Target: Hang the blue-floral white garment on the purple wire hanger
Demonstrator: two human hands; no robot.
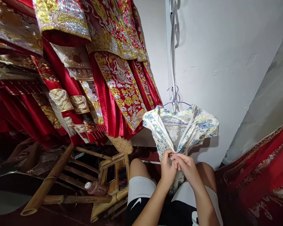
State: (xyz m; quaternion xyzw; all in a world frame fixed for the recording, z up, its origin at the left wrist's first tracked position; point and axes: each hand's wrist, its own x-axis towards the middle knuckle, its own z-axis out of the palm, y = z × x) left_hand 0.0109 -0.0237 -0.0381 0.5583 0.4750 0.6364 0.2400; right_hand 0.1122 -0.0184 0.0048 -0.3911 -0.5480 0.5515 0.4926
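A white garment with a blue and yellow flower print point(181, 128) hangs on a thin purple wire hanger point(176, 101) in front of me, against the white wall. My left hand point(168, 169) and my right hand point(187, 168) meet at the middle of the garment, just above my knees. Both hands have their fingers pinched together on the cloth, bunching it into a narrow waist. The lower part of the garment drops between my legs and is partly hidden behind my hands.
Red robes with heavy gold and silver embroidery point(89, 62) hang close on the left. A bamboo chair point(85, 179) lies below them with a small bottle point(95, 187) on it. More red embroidered cloth point(261, 175) fills the right. The white wall point(226, 62) is ahead.
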